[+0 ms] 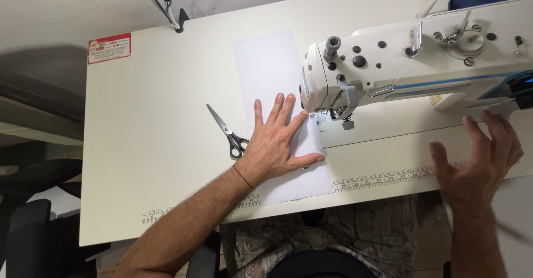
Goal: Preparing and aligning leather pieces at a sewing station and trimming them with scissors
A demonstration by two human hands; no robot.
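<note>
Head view, the only 1 available.

Left hand: flat, palm down, fingers spread on the white fabric strip. Fingertips sit just left of the presser foot; thumb points right along the near part of the strip. Nothing pinched; the hand presses the cloth to the counter.

Right hand: open, fingers loosely curled, lifted near the right end of the sewing machine, over the near right edge of the counter. It holds nothing. Whether it touches the counter or hovers I cannot tell; the hand looks slightly blurred.

Fabric strip: runs from far to near, left of and under the machine head, its near end past the printed ruler along the counter's front edge.

Scissors: closed, lying on the counter just left of the left hand, blades pointing far-left. Red label at the far left corner.

Judgement on doing this well: keep the left palm flat with even pressure so the strip stays square to the foot, keep fingertips clear of the needle, and let the cloth edge track parallel to the machine bed. The right hand would help best steadying the strip's right edge near the foot.
</note>
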